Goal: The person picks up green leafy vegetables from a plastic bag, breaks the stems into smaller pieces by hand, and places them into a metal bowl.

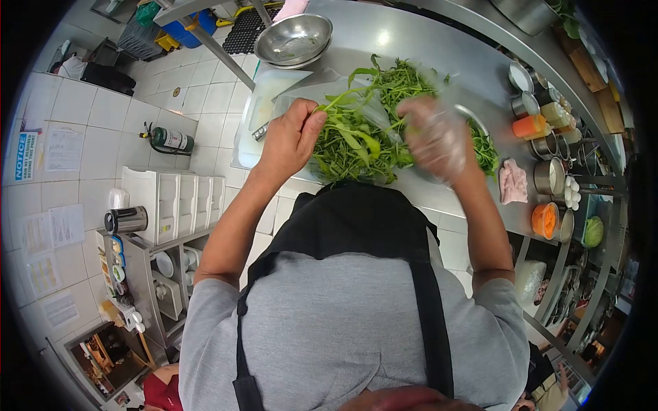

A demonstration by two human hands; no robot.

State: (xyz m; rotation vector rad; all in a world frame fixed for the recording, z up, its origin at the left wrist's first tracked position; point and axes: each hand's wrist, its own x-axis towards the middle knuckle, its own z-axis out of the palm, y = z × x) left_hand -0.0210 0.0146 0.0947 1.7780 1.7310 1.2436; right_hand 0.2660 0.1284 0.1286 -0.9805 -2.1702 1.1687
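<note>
My left hand (295, 133) is closed, thumb against the fingers, on the stem of a long-leafed green vegetable (356, 140). Its leaves extend to the right over a pile of the same greens. My right hand (435, 133) is smeared by motion and looks covered in clear, thin plastic; its fingers cannot be made out. More leafy greens (408, 82) lie beyond the hands, partly around a clear plastic bag (373, 109). Behind my right hand is a round metal rim (474, 115), with greens (485, 152) beside it.
Stacked metal bowls (293, 40) stand at the far left of the steel table (391, 27). A white cutting board (255, 147) lies by my left hand. A pink cloth (513, 181), orange-filled container (545, 220) and several sauce containers line the right side. A metal shelf post (223, 51) rises at left.
</note>
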